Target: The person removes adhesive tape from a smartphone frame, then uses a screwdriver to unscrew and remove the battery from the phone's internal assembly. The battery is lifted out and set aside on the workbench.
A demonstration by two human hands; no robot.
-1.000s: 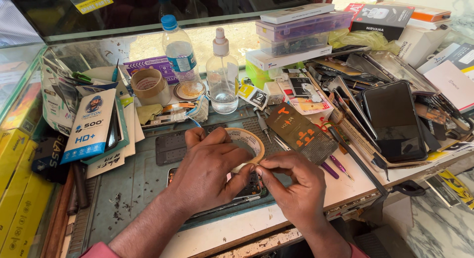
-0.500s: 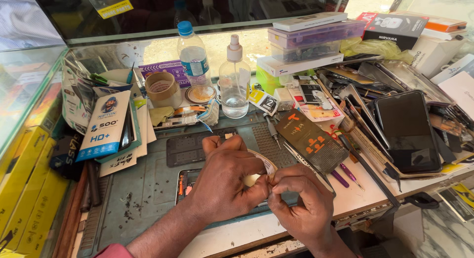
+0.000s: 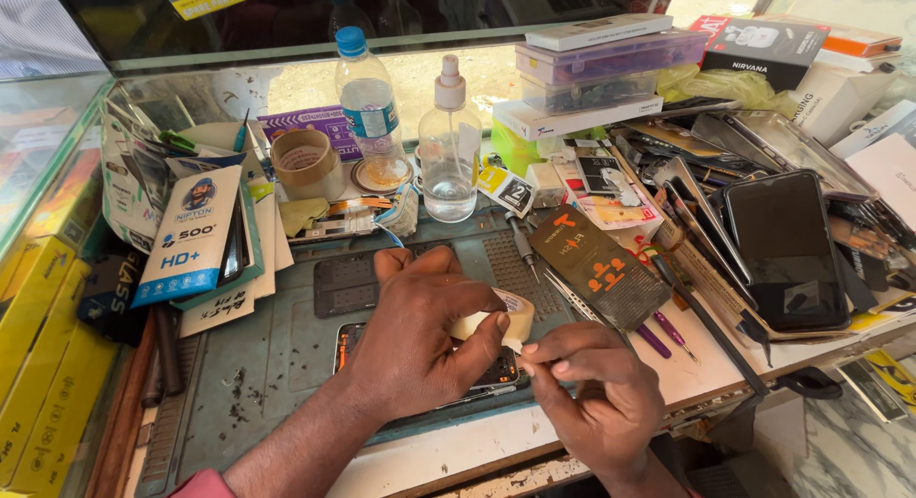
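Gripped in left hand (image 3: pixel 415 341): pale beige masking-tape roll (image 3: pixel 499 317), near front edge of grey-green work mat (image 3: pixel 277 355). Pinched by right hand (image 3: pixel 596 393): tape's loose end, seemingly for peeling.

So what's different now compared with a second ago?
The roll of tape has turned from lying flat and open to edge-on in the left hand. The right hand has closed in and now pinches its loose end. The opened phone and clutter stayed put.
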